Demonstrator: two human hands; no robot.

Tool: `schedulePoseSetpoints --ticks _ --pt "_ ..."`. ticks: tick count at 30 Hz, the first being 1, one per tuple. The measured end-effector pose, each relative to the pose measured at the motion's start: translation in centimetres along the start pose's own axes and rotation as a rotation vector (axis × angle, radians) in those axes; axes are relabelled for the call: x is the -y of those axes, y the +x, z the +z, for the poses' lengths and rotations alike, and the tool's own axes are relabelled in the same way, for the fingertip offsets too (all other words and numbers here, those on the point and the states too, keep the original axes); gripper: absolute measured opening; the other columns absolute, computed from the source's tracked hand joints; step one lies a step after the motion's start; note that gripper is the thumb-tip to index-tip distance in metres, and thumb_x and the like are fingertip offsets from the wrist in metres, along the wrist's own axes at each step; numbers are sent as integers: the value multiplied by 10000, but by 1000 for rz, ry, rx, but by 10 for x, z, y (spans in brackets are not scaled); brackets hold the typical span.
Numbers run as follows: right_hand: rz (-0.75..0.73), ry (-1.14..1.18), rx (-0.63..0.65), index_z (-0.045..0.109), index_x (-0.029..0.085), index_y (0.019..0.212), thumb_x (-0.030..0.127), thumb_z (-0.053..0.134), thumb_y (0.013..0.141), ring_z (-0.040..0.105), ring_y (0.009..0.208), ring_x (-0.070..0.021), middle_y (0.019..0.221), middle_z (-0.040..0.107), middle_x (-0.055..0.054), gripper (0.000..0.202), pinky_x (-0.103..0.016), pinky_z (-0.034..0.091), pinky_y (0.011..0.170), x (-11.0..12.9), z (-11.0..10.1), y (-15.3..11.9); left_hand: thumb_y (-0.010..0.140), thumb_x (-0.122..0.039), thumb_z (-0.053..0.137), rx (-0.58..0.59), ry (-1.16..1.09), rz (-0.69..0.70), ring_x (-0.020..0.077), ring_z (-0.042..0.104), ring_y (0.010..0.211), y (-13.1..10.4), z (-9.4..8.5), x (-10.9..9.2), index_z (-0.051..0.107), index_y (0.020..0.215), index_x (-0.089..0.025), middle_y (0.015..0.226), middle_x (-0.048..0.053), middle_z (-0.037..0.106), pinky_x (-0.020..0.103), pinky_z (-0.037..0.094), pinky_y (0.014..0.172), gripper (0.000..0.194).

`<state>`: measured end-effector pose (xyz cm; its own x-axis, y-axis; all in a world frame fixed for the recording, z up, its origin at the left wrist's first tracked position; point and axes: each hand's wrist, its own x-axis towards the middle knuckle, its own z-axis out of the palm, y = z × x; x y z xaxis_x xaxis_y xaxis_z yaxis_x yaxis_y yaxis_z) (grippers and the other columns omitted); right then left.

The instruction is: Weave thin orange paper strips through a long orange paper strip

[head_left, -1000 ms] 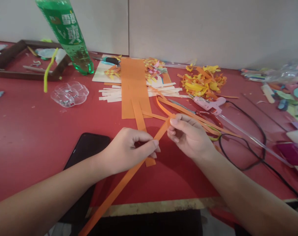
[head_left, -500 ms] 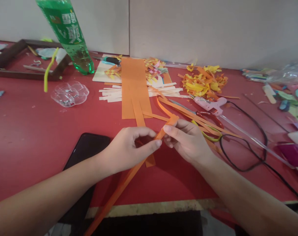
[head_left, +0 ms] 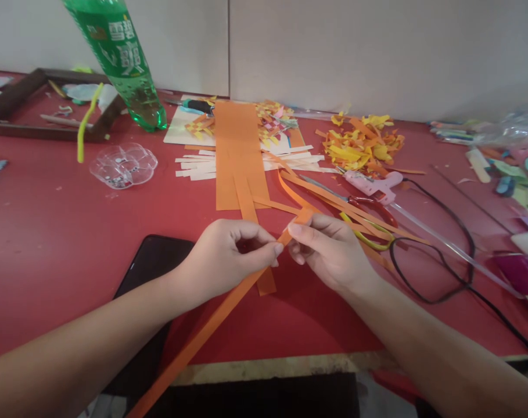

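Observation:
Between finger and thumb, my left hand pinches a long orange paper strip, whose tail hangs down past the table's front edge. My right hand grips the strip's upper part just beside it, where the paper is folded or crossed; the fingers partly hide how. Another orange strip lies on the table behind and below my hands. Beyond them is a wide orange paper sheet, laid across several cream strips. More loose orange strips fan out to the right of my right hand.
A black phone lies under my left forearm. To the right are a pink glue gun with its black cable, and scissors. Paper scraps, a green bottle, a clear tray and a dark frame stand farther back.
My left hand has shifted slightly up and left along the strip. The strip's hanging tail has swung left and turned its face flatter. My right hand stays almost in place.

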<state>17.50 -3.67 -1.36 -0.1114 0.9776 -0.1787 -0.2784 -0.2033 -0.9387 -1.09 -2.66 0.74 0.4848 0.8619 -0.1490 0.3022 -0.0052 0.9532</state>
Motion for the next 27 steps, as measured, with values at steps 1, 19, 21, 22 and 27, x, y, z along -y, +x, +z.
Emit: schedulePoseSetpoints --ticks 1,19,21,22,27 --pt "-2 -3 2 633 184 570 328 829 719 517 431 -83 503 607 28 285 -231 392 420 0 0 0 856 -287 657 1 -7 4 81 595 603 0 0 0 723 723 -175 681 -22 725 174 438 557 186" --pt "-35 19 -46 591 203 584 285 863 640 490 451 -84 476 548 54 289 -214 364 428 4 -4 5 852 -186 669 -87 71 205 107 651 771 -4 2 8 721 864 -211 858 -21 740 215 487 683 58" --pt "-11 11 -58 610 201 584 299 858 643 488 451 -82 483 555 47 273 -214 359 424 6 -5 5 851 -214 681 -73 75 179 123 667 797 -3 2 6 757 931 -228 919 -8 761 222 494 672 111" --pt "-6 8 -67 619 200 578 302 852 647 486 451 -80 488 558 44 264 -213 355 421 7 -5 6 846 -242 695 -75 63 161 127 669 791 -3 2 5 765 960 -231 943 -1 765 224 498 661 135" --pt "-2 27 -110 652 207 555 269 839 628 496 465 -79 502 551 39 209 -202 351 415 12 -8 8 833 -263 716 -66 24 151 115 656 745 -4 4 5 779 997 -218 976 18 769 212 509 638 181"
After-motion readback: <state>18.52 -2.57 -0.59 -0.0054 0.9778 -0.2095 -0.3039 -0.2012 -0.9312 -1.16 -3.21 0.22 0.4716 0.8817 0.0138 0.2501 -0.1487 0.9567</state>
